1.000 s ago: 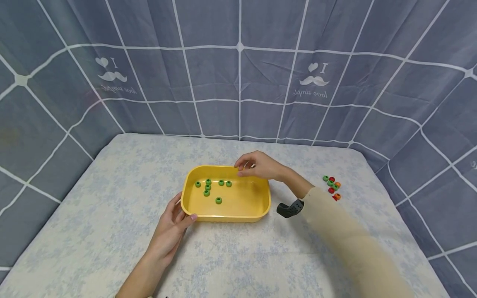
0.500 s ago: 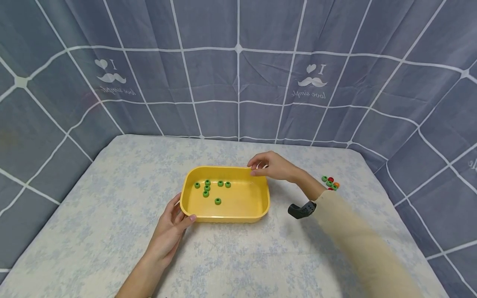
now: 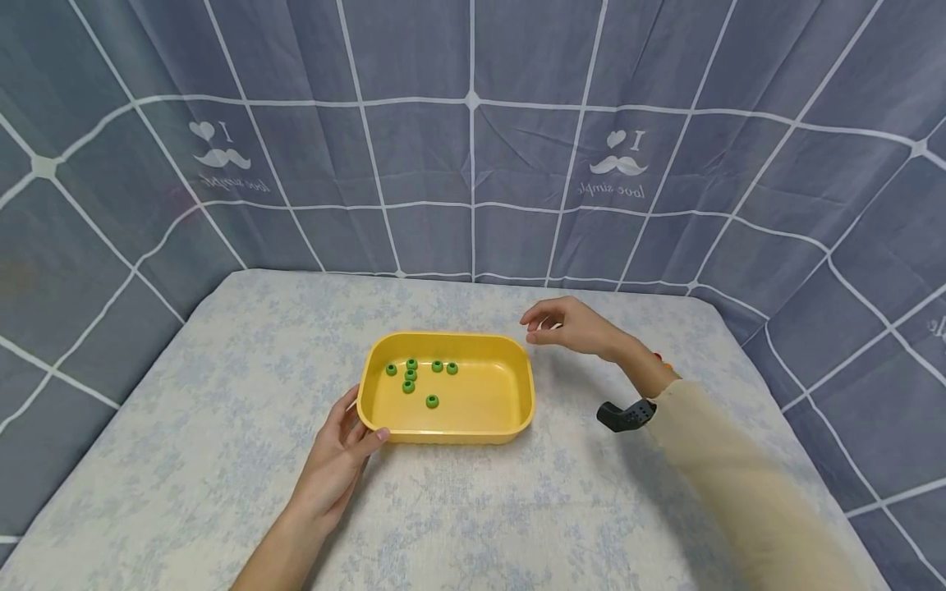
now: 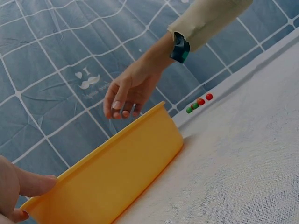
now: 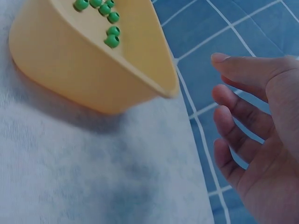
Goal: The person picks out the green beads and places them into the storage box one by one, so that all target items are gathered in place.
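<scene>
A yellow rectangular plastic tray (image 3: 484, 402) sits on the table, holding several green beads (image 3: 432, 401) with holes, mostly in its left half. My left hand (image 3: 332, 464) grips the tray's near left corner, its thumb (image 4: 39, 184) over the rim. Just beyond the tray's far right corner, my right hand (image 3: 580, 328) hovers with loosely bent fingers. Nothing shows between those fingers in the right wrist view, and the thumb (image 5: 243, 67) stands apart from them.
Red and green beads (image 4: 201, 101) lie in a loose group on the table at the right; in the head view the right forearm hides most of them. A pale floral cloth (image 3: 244, 394) covers the table. Blue-grey checked curtains (image 3: 414, 156) hang behind and at both sides.
My right hand has moved right, from above the tray's far rim to outside its far right corner. Its forearm now covers most of the loose beads. The left hand keeps its grip.
</scene>
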